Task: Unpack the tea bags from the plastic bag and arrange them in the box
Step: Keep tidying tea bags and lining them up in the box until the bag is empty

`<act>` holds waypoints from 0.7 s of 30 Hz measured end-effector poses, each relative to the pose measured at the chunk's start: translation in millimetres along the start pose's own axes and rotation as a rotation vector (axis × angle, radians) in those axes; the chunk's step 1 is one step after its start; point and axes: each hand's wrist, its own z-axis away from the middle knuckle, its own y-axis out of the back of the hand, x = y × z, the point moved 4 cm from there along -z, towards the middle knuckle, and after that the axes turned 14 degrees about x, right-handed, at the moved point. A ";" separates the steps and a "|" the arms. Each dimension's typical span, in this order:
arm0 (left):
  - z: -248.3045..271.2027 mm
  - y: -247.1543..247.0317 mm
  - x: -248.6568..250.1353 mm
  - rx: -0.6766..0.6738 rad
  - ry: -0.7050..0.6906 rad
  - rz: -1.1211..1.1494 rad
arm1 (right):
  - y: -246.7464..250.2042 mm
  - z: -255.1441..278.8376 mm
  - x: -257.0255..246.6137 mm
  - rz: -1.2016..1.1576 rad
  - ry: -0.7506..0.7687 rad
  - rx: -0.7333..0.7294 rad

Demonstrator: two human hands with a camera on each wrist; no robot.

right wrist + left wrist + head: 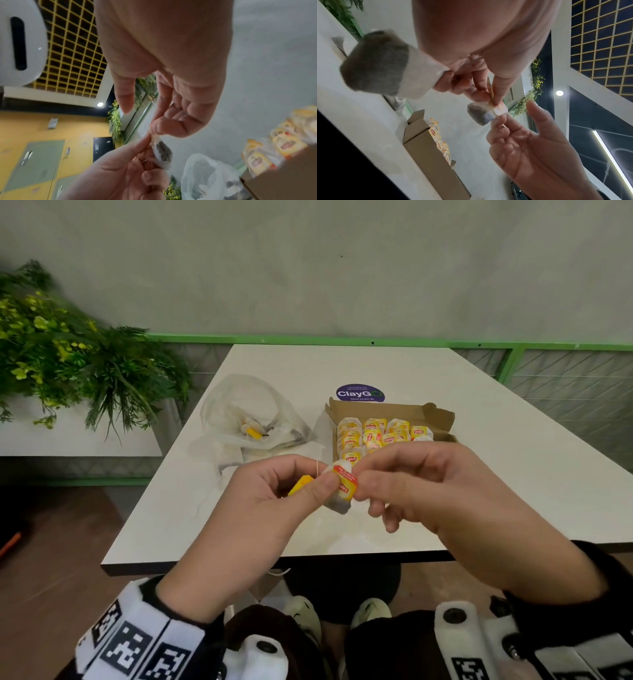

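Meanwhile, two hands [260, 508] [428, 494], one tea bag [344, 486].

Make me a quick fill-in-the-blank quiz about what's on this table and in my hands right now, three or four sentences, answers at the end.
1. Both hands, the left hand and the right hand, pinch one ____ between them above the table.
2. The tea bags already put away lie in rows inside an open ____ box.
3. The plastic bag lies on the table to the ____ of the box.
4. Behind the box, a round ____ sticker is on the tabletop.

Missing words: tea bag; cardboard; left; purple
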 end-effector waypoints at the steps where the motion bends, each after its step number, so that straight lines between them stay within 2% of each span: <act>1: -1.0 -0.7 -0.4 0.019 -0.008 -0.014 | -0.1 -0.3 -2.7 0.064 0.051 0.021; 5: -1.4 -7.5 -1.1 0.021 -0.023 -0.045 | 2.4 -9.8 -9.0 0.282 0.209 0.088; 10: -6.8 -17.0 -7.4 -0.005 -0.091 -0.113 | 15.3 -23.9 -13.5 0.427 0.175 0.019; 13: -13.2 -23.0 -12.0 0.046 -0.112 -0.115 | 20.3 -29.9 -14.0 0.432 0.138 -0.007; 15: -16.4 -25.8 -16.9 0.079 -0.073 -0.056 | 23.9 -31.8 -13.2 0.438 0.107 -0.020; 21: -20.2 -30.4 -28.7 0.032 0.064 0.101 | 26.3 -32.8 -9.6 0.423 0.093 -0.057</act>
